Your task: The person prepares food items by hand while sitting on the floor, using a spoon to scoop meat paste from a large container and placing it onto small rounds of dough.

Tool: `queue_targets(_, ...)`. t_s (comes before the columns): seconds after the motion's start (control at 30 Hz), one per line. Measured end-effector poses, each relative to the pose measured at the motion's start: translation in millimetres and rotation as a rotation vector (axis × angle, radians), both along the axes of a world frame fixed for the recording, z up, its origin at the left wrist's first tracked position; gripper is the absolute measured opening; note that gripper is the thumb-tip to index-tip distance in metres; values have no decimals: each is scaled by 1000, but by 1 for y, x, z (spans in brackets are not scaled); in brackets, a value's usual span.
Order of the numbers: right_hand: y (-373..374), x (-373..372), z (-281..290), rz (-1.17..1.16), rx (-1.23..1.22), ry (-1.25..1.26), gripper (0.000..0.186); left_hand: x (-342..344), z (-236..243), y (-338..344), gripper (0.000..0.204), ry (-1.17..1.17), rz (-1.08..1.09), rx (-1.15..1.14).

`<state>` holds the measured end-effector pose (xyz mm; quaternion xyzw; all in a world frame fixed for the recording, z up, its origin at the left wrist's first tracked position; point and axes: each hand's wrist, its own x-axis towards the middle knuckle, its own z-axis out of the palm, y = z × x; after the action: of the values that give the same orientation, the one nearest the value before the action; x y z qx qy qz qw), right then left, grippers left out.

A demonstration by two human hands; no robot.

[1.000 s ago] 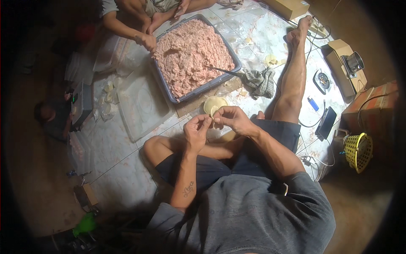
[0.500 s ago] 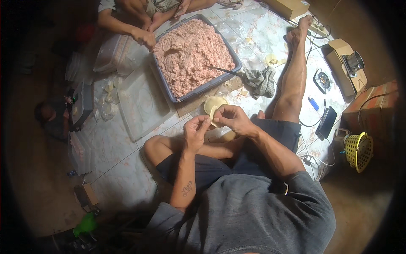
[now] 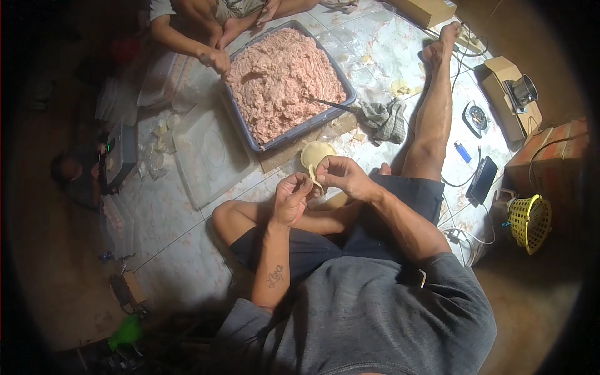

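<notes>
I hold a thin, pale dough wrapper upright and edge-on between both hands. My left hand pinches it from the left with curled fingers. My right hand grips it from the right, thumb and index finger together on it. Just beyond them lies a stack of round pale wrappers. Behind that, a large grey-blue tub is heaped with pink minced mixture, with a dark utensil handle sticking out at its right.
A co-worker's hand is beside the tub; another person sits far left. A clear container, checked cloth, phone, blue lighter, ashtray, cables and yellow basket surround me. My right leg stretches forward.
My left thumb and fingers have shifted slightly along the wrapper, which is turned a little between my hands. The far-left person's hand has moved near the grey device.
</notes>
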<state>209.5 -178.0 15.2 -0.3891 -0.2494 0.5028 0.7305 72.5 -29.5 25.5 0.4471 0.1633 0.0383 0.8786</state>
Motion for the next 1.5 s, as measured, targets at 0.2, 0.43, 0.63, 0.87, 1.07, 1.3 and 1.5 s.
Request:
queue_targets(0.2,-1,1,-1,3,-3,-2,13,2,5,-3,10,15,20,33)
queue_targets(0.43,-1,1,-6,-17,-106,-67,18,5,5,-2,4,-49,3,468)
queue_targets(0.63,0,1,-5,-47,-191,-166,22,2,-2,3,3,-21,12,539)
queue_targets(0.87,3,-3,-3,-61,-145,-130,26,4,-6,0,15,-15,165,328)
queue_targets(1.07,5,-5,-5,-94,-193,-133,26,6,-7,3,26,78,115,501)
queue_targets(1.3,3,2,-15,-103,-170,-74,25,5,2,-2,19,60,62,452)
queue_targets(1.5,4,-1,-13,-97,-168,-48,22,3,-9,2,17,77,83,518)
